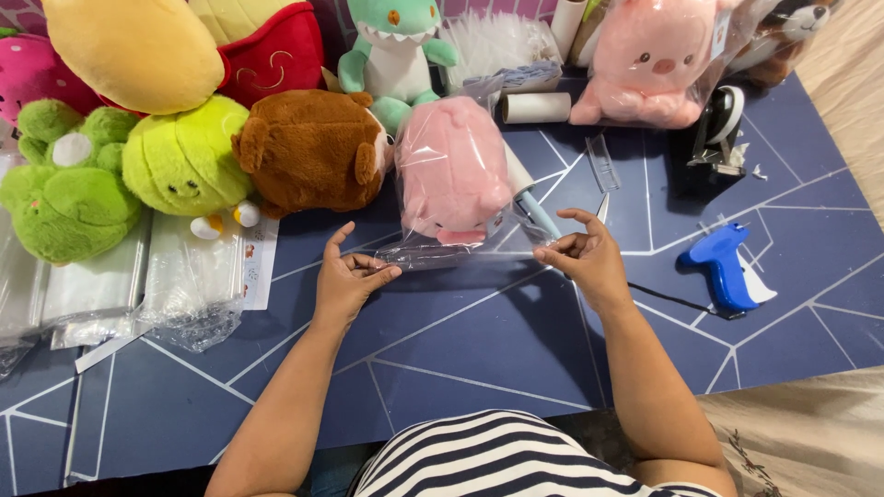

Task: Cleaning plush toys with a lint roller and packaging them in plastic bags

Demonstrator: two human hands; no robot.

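Observation:
A pink plush toy (451, 170) sits inside a clear plastic bag (465, 250) on the dark blue table (460, 340). My left hand (348, 276) pinches the left corner of the bag's open end. My right hand (585, 253) pinches the right corner, and the flap is stretched flat between them. A lint roller with a pale blue handle (534, 207) lies just behind the bag, near my right hand.
Plush toys crowd the back left: brown (308, 147), lime green (180, 156), green (60, 179), teal (396, 51). Another bagged pink plush (649, 60) stands back right. A blue tagging gun (727, 267), a tape dispenser (723, 124) and stacked clear bags (110, 281) lie around.

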